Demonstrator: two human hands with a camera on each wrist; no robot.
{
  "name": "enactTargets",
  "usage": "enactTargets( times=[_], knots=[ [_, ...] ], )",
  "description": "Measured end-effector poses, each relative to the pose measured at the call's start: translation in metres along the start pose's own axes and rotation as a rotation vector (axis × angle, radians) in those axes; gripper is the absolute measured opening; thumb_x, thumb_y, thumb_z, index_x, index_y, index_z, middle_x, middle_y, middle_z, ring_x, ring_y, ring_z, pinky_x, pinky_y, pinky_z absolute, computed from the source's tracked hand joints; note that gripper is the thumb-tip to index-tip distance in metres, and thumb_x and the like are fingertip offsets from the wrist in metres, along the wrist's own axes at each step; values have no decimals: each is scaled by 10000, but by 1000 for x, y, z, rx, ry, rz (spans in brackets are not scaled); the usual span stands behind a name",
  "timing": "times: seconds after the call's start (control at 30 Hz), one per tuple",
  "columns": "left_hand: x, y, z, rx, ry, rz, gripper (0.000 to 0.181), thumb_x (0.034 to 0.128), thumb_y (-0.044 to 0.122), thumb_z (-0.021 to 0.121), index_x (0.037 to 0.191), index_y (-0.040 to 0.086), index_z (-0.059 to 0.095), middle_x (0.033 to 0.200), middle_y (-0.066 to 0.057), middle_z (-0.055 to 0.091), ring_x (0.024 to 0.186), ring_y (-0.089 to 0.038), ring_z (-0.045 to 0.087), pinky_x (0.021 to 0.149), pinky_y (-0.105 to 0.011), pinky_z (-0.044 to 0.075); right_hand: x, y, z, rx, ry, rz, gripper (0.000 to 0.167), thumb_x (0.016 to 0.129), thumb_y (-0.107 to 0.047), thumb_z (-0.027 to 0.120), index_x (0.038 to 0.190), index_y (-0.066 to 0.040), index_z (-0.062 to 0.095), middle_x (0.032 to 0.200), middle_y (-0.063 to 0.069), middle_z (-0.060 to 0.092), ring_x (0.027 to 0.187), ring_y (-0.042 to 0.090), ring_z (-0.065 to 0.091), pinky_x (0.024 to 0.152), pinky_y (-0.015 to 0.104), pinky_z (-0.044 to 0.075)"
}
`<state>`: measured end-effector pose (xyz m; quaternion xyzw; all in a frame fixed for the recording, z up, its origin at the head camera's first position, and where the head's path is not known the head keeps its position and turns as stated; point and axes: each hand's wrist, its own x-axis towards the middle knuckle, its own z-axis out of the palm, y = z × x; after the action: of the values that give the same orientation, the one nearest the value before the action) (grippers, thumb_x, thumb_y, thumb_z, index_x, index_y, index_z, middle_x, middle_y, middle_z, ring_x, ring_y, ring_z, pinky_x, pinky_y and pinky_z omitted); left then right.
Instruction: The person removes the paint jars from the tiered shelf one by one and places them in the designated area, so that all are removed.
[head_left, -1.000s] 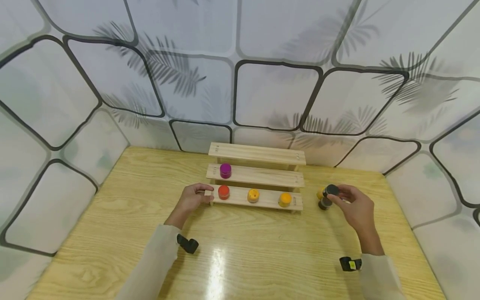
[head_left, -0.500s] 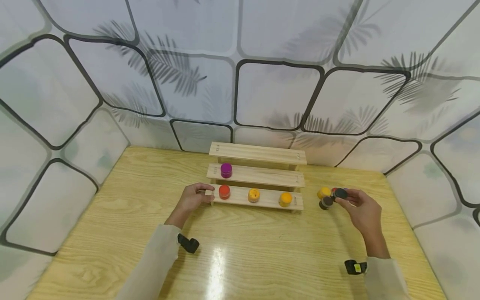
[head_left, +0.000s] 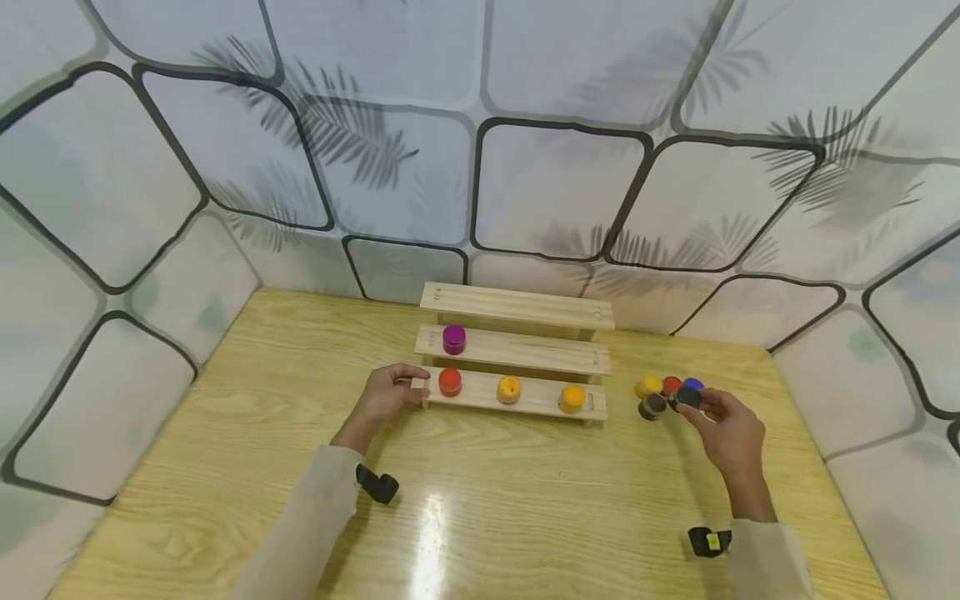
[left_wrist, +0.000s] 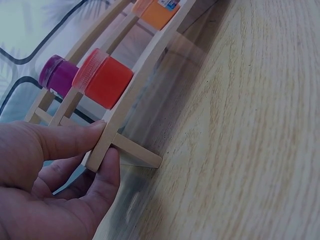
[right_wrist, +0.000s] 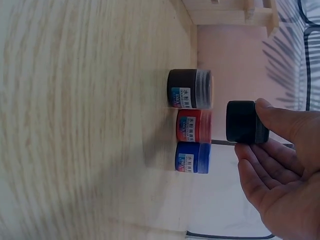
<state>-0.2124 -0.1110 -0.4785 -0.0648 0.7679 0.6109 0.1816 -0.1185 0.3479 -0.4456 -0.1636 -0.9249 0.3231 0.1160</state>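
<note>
My left hand [head_left: 382, 397] grips the left end of the lowest step of a three-step wooden rack [head_left: 532, 352], thumb on top and fingers beneath. Between thumb and fingers of my right hand [head_left: 733, 437] is a very dark paint jar [right_wrist: 242, 121], held off the table. Below it on the table stand a brownish-black jar [right_wrist: 182, 89], a red jar [right_wrist: 187, 125] and a blue jar [right_wrist: 187, 157]; a yellow jar [head_left: 648, 386] shows beside them in the head view. On the lowest step sit a red jar [head_left: 450, 382] and two yellow-orange jars [head_left: 508, 389]. A purple jar [head_left: 453, 339] occupies the middle step's left end.
The wood-grain table [head_left: 517, 500] reaches back to a patterned wall covering [head_left: 558, 192], which also closes in both sides. The rack stands close to the back wall, and the loose jars are grouped right of it.
Carrying the dark jar, my right hand has shifted right and slightly toward me, from over the brownish-black jar to beside it. The red and blue jars behind are now uncovered. My left hand stays put.
</note>
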Motion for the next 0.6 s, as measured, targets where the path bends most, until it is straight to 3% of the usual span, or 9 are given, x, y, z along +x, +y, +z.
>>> enactTargets(
  times=[0.07,0.3,0.4,0.5,0.6],
  knots=[
    [0,0,0,-1,-1,1,284,852,77,689,1128,25,650,1393,-129,473,1109,-215,447,889,-306,415,0,2,0,15,-4,18,464,873,-240,689,1206,63,579,1116,273,639,729,-256,365,650,-33,349],
    [1,0,0,1,1,2,284,851,74,690,1127,26,650,1395,-131,472,1093,-213,449,868,-297,427,1,7,2,32,-32,76,482,884,-271,672,1227,51,566,1155,270,622,727,-217,387,642,-6,361],
    [1,0,0,6,2,2,283,848,70,691,1125,26,652,1382,-131,480,1059,-205,449,842,-286,426,2,11,5,17,-54,96,498,888,-285,665,1244,47,554,1167,271,614,828,21,596,640,17,370],
    [0,0,0,12,4,8,280,848,69,691,1122,25,652,1374,-132,490,1078,-206,456,863,-294,425,2,15,9,8,-64,101,492,896,-272,657,1253,47,546,1175,278,609,1008,325,619,670,62,424],
    [0,0,1,11,4,13,277,847,63,689,1119,20,653,1352,-133,505,1039,-198,459,844,-284,430,3,16,13,8,-63,104,482,896,-257,657,1247,54,547,1173,288,608,1064,391,592,694,132,475]
  ],
)
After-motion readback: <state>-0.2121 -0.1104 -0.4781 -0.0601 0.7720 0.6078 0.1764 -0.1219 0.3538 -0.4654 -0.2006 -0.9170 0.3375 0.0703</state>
